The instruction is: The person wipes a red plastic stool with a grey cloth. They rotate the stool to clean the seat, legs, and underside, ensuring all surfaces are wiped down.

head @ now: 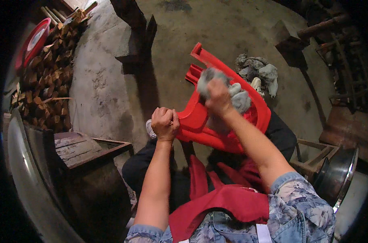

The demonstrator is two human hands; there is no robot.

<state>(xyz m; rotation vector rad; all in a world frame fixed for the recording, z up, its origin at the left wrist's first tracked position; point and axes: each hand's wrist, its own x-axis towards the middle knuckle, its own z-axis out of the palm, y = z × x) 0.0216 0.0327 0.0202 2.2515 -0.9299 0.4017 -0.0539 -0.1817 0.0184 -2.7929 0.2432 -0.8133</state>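
Note:
A red plastic chair (196, 117), tipped on its side, rests across my lap and knees. My left hand (165, 124) is closed around its left end. Over the chair's upper part, my right hand (219, 95) grips a bunched grey cloth (209, 79) that touches the red plastic. Both the hand and the cloth are blurred. Grey fabric also bulges out on the right side of that hand, and I cannot tell if it is one piece with the cloth. Part of the chair is hidden behind my right forearm.
Dirty rags (258, 69) lie heaped on the concrete floor (178, 33) beyond the chair. To the left are stacked firewood (47, 82), a red basin (35, 42) and a wooden box (90, 152). Wooden posts (132, 42) stand ahead. A wooden frame (314, 152) is at right.

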